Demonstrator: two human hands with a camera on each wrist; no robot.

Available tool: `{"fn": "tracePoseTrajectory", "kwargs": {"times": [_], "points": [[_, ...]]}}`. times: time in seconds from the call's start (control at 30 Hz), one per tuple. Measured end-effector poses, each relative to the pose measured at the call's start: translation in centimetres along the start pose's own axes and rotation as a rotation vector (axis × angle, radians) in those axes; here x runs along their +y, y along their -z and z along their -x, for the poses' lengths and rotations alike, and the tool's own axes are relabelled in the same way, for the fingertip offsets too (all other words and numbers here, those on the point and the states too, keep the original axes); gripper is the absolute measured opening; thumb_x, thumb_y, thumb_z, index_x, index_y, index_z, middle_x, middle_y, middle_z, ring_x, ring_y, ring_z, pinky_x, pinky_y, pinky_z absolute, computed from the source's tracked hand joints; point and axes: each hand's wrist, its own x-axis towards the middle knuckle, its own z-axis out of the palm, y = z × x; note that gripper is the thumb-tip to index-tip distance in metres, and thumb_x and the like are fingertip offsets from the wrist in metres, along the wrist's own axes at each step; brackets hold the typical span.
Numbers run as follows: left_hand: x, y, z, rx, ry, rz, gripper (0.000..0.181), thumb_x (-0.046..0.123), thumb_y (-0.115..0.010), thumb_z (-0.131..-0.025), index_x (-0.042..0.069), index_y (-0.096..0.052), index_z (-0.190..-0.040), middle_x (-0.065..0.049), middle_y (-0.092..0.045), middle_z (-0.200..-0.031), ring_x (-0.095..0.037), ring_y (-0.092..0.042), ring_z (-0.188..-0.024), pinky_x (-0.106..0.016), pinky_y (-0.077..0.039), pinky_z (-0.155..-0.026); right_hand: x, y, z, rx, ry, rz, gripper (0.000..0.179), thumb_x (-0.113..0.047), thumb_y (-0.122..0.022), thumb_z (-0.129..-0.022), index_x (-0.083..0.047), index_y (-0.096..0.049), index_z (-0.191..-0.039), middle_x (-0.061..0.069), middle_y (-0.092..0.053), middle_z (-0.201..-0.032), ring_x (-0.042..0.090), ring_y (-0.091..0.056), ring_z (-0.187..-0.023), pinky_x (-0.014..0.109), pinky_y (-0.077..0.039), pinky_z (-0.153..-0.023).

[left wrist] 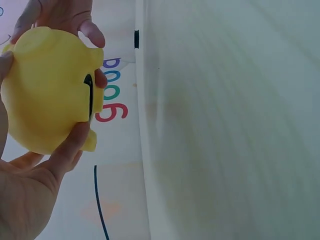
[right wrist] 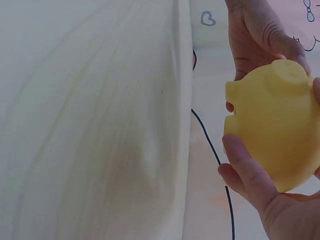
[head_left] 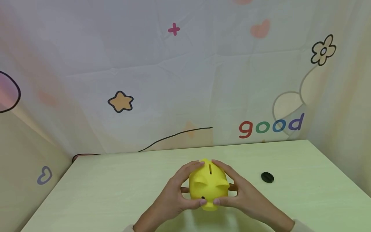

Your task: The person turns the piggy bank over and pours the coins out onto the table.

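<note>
Both hands hold a yellow piggy bank (head_left: 211, 183) over the table, its coin slot up and its snout toward me. My left hand (head_left: 174, 193) grips one side, its thumb beside the snout. From the other side my right hand (head_left: 246, 195) grips it the same way, fingertips near the top by the slot. Low on the piggy bank's body, a dark curved opening (left wrist: 90, 95) shows in the left wrist view, between the stubby feet. A small black round plug (head_left: 267, 177) lies on the table to the right of my right hand.
The pale green table (head_left: 116, 187) carries a soft shadow beneath the piggy bank. Behind it hangs a light curtain (head_left: 174, 80) printed with a star, a flower and the word "good". More of the curtain runs along both sides.
</note>
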Motion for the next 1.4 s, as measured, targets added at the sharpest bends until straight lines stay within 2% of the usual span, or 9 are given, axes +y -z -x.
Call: {"fn": "tracePoseTrajectory", "kwargs": {"times": [0.2, 0.43, 0.57, 0.7, 0.83, 1.0, 1.17, 1.3, 1.4], "points": [[0.1, -0.1, -0.3, 0.002, 0.068, 0.000, 0.085, 0.024, -0.088, -0.087, 0.045, -0.042, -0.156, 0.007, -0.041, -0.162, -0.029, -0.054, -0.138, -0.030, -0.060, -0.095, 0.3, -0.1, -0.2, 0.035, -0.049, -0.037, 0.090, -0.030, -0.085, -0.089, -0.041, -0.033, -0.161, 0.013, -0.032, -0.167, 0.036, -0.062, -0.121, 0.035, -0.063, -0.079], [0.5, -0.1, -0.3, 0.001, 0.165, 0.046, 0.079, 0.028, -0.085, -0.091, 0.048, -0.044, -0.155, 0.001, -0.045, -0.160, -0.033, -0.063, -0.123, -0.024, -0.062, -0.084, 0.2, -0.1, -0.4, 0.051, -0.048, -0.047, 0.084, -0.028, -0.082, -0.091, -0.033, -0.037, -0.161, 0.012, -0.039, -0.164, 0.030, -0.068, -0.111, 0.035, -0.063, -0.079], [0.3, -0.1, -0.3, 0.003, 0.163, 0.077, 0.078, 0.025, -0.085, -0.091, 0.047, -0.045, -0.154, -0.001, -0.044, -0.159, -0.035, -0.058, -0.129, -0.026, -0.063, -0.087, 0.1, -0.1, -0.4, 0.073, -0.055, -0.013, 0.083, -0.031, -0.083, -0.090, -0.036, -0.039, -0.160, 0.011, -0.041, -0.163, 0.030, -0.068, -0.111, 0.036, -0.061, -0.081], [0.0, -0.1, -0.4, -0.002, 0.123, 0.132, 0.078, 0.019, -0.084, -0.091, 0.042, -0.046, -0.155, -0.001, -0.041, -0.161, -0.041, -0.049, -0.142, -0.030, -0.062, -0.093, -0.1, -0.2, -0.4, 0.092, -0.078, -0.004, 0.084, -0.033, -0.085, -0.089, -0.041, -0.039, -0.159, 0.011, -0.041, -0.164, 0.030, -0.067, -0.113, 0.037, -0.061, -0.081], [-0.1, 0.0, -0.6, -0.001, 0.085, 0.156, 0.075, 0.016, -0.084, -0.091, 0.038, -0.049, -0.154, -0.002, -0.040, -0.161, -0.043, -0.046, -0.144, -0.032, -0.063, -0.092, -0.3, -0.4, -0.3, 0.115, -0.096, 0.039, 0.085, -0.037, -0.085, -0.089, -0.048, -0.037, -0.158, 0.014, -0.048, -0.157, 0.027, -0.067, -0.113, 0.036, -0.059, -0.078], [-0.1, 0.1, -0.9, -0.002, 0.071, 0.159, 0.070, 0.020, -0.082, -0.093, 0.037, -0.051, -0.153, -0.004, -0.041, -0.160, -0.047, -0.048, -0.143, -0.032, -0.064, -0.089, -0.3, -0.7, -0.2, 0.148, -0.046, 0.099, 0.082, -0.037, -0.082, -0.092, -0.047, -0.036, -0.159, 0.014, -0.051, -0.155, 0.034, -0.059, -0.126, 0.037, -0.058, -0.082], [0.1, 0.1, -0.9, 0.002, 0.101, 0.157, 0.066, 0.024, -0.080, -0.095, 0.039, -0.051, -0.153, -0.005, -0.043, -0.158, -0.050, -0.049, -0.141, -0.032, -0.064, -0.088, -0.3, -0.8, -0.3, 0.132, -0.044, 0.053, 0.078, -0.036, -0.078, -0.095, -0.046, -0.035, -0.159, 0.013, -0.043, -0.164, 0.042, -0.051, -0.141, 0.048, -0.057, -0.095], [0.1, 0.1, -0.9, 0.017, 0.158, 0.131, 0.064, 0.031, -0.078, -0.096, 0.046, -0.050, -0.152, -0.005, -0.043, -0.160, -0.046, -0.056, -0.137, -0.032, -0.064, -0.088, -0.6, -0.8, -0.6, 0.126, -0.074, 0.002, 0.074, -0.036, -0.077, -0.096, -0.047, -0.037, -0.158, 0.012, -0.042, -0.164, 0.041, -0.050, -0.144, 0.051, -0.057, -0.096], [0.0, 0.2, -1.0, -0.010, 0.200, 0.180, 0.066, 0.033, -0.077, -0.097, 0.050, -0.046, -0.153, -0.003, -0.037, -0.165, -0.041, -0.060, -0.134, -0.034, -0.063, -0.089, -0.9, -0.8, -0.7, 0.148, -0.045, 0.035, 0.071, -0.039, -0.079, -0.093, -0.046, -0.043, -0.154, 0.008, -0.045, -0.163, 0.042, -0.049, -0.144, 0.049, -0.059, -0.096]]}}
